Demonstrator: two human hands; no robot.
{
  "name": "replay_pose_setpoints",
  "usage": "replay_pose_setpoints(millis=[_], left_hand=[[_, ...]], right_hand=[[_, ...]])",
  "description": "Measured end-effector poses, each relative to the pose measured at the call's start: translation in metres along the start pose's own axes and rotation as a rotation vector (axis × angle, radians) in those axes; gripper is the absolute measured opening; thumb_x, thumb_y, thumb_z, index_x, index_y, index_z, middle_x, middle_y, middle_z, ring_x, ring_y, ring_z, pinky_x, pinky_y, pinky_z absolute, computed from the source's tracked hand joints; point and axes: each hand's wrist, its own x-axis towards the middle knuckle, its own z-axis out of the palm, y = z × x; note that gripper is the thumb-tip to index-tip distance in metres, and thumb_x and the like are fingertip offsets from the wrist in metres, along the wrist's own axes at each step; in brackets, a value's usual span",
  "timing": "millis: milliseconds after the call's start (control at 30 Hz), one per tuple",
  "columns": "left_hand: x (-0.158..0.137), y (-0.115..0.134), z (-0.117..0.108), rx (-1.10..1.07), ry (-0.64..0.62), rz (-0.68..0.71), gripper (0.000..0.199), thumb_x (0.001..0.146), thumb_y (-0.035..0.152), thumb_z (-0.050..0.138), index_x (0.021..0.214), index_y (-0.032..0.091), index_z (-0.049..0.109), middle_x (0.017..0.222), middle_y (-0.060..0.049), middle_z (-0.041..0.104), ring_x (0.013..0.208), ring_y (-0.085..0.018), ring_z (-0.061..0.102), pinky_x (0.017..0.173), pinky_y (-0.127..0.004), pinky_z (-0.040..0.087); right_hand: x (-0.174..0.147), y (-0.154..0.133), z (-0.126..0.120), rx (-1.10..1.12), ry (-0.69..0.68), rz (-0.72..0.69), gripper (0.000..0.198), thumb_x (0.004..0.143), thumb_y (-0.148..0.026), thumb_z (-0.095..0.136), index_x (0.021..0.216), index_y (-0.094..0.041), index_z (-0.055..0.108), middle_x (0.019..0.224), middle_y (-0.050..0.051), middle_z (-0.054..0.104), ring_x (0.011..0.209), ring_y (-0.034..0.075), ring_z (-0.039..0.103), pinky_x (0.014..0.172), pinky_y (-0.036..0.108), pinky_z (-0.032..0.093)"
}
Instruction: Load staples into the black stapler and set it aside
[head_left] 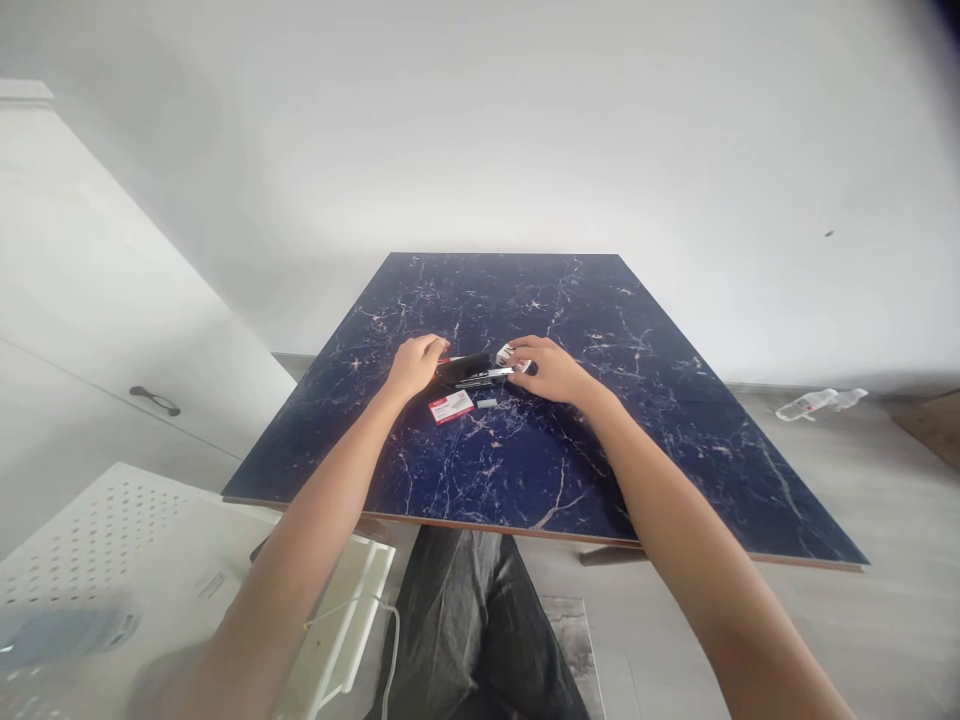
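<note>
Your two hands close on one object from opposite ends — a black stapler [471, 370] lying on the dark blue marbled counter [660, 420]. Your left hand [415, 366] has its fingers curled over the stapler's left end, where a red tip shows just beyond the knuckles; the grip there is pressed together on the body, though how firmly cannot be told. Your right hand [549, 370] pinches the right end, thumb and forefinger meeting around a bright metal part; the fingertips partly hide it, so whether this is the open magazine or a strip of staples cannot be told.

The stapler's long axis runs left to right across your view, roughly level, spanning the gap between the two hands. Both hands touch it; neither is clearly nearer. It sits near the middle of the counter, somewhat toward the far half.

Just on your side of the stapler, apart from it, lie a small red and white staple box [451, 407] — nearer your left hand — and a small pale block [487, 403], which may be a bundle of staples, to the right of the box.

Beyond the counter: a white cabinet [90, 330] at left, a perforated white panel [127, 530] by your left forearm, a clear plastic bottle [817, 403] on the floor at right.
</note>
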Motion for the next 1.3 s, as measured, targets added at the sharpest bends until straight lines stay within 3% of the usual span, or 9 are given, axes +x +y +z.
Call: replay_pose_setpoints(millis=[133,267,333,433,567,767,900,1067,1300], left_hand=[[0.0,0.001,0.001,-0.033,-0.026,-0.014,0.038,0.1,0.038,0.043,0.101,0.022,0.077,0.108,-0.004,0.079,0.105,-0.025,0.071,0.093,-0.033,0.051],[-0.001,0.003,0.0,-0.037,-0.026,-0.02,0.038,0.1,0.038,0.043,0.1,0.022,0.077,0.107,-0.004,0.079,0.104,-0.025,0.071,0.094,-0.033,0.05],[-0.002,0.004,-0.001,-0.024,-0.028,-0.025,0.038,0.1,0.037,0.042,0.1,0.023,0.077,0.108,-0.004,0.079,0.105,-0.024,0.071,0.096,-0.033,0.05],[-0.003,0.005,-0.001,-0.02,-0.024,-0.033,0.037,0.099,0.037,0.043,0.101,0.023,0.078,0.109,-0.003,0.079,0.105,-0.024,0.071,0.096,-0.032,0.05],[-0.003,0.005,0.0,-0.038,-0.024,-0.041,0.036,0.099,0.036,0.044,0.101,0.024,0.078,0.107,-0.003,0.079,0.104,-0.024,0.071,0.094,-0.032,0.051],[-0.001,0.003,0.001,-0.034,-0.021,-0.036,0.037,0.099,0.036,0.043,0.101,0.023,0.077,0.109,-0.003,0.079,0.105,-0.024,0.071,0.096,-0.032,0.051],[-0.001,0.004,0.0,-0.038,-0.035,-0.037,0.036,0.1,0.037,0.043,0.101,0.023,0.077,0.109,-0.004,0.079,0.105,-0.024,0.071,0.096,-0.033,0.051],[-0.001,0.006,-0.001,-0.025,-0.031,-0.024,0.036,0.1,0.036,0.044,0.101,0.022,0.077,0.111,-0.004,0.078,0.107,-0.024,0.07,0.096,-0.034,0.05],[-0.003,0.008,-0.001,-0.025,-0.033,-0.032,0.036,0.1,0.035,0.043,0.101,0.022,0.076,0.112,-0.004,0.078,0.108,-0.024,0.07,0.097,-0.033,0.05]], right_hand=[[-0.007,0.011,-0.019,-0.036,0.029,0.131,0.015,0.085,-0.03,0.064,0.077,-0.022,0.074,0.114,0.008,0.072,0.102,0.027,0.065,0.096,0.04,0.047],[-0.007,-0.01,-0.02,-0.064,0.167,0.004,0.015,0.084,-0.027,0.062,0.077,-0.02,0.072,0.094,0.009,0.072,0.091,0.024,0.062,0.086,0.035,0.046],[-0.005,-0.031,-0.016,-0.038,0.081,-0.063,0.016,0.085,-0.029,0.063,0.077,-0.02,0.073,0.08,0.006,0.07,0.077,0.02,0.061,0.074,0.031,0.044],[-0.002,-0.058,-0.005,-0.032,-0.157,-0.094,0.016,0.086,-0.033,0.065,0.084,-0.023,0.078,0.068,0.002,0.068,0.062,0.017,0.058,0.063,0.029,0.038],[0.0,-0.065,0.007,-0.097,-0.26,-0.066,0.017,0.087,-0.032,0.065,0.083,-0.024,0.08,0.067,0.004,0.071,0.064,0.02,0.063,0.064,0.03,0.039],[0.0,-0.039,-0.009,0.045,-0.08,0.135,0.022,0.097,-0.036,0.054,0.097,-0.024,0.073,0.069,0.0,0.069,0.062,0.018,0.061,0.063,0.029,0.04],[-0.001,-0.021,-0.02,0.02,-0.013,0.276,0.025,0.099,-0.038,0.049,0.099,-0.023,0.069,0.066,0.001,0.066,0.061,0.019,0.059,0.064,0.03,0.04],[-0.001,-0.01,-0.01,0.036,0.046,0.18,0.024,0.098,-0.04,0.053,0.099,-0.023,0.071,0.091,0.005,0.075,0.079,0.021,0.066,0.073,0.032,0.045],[0.0,-0.009,0.001,0.121,0.102,0.156,0.024,0.093,-0.035,0.065,0.113,-0.026,0.073,0.095,0.003,0.078,0.085,0.022,0.068,0.08,0.035,0.051]])
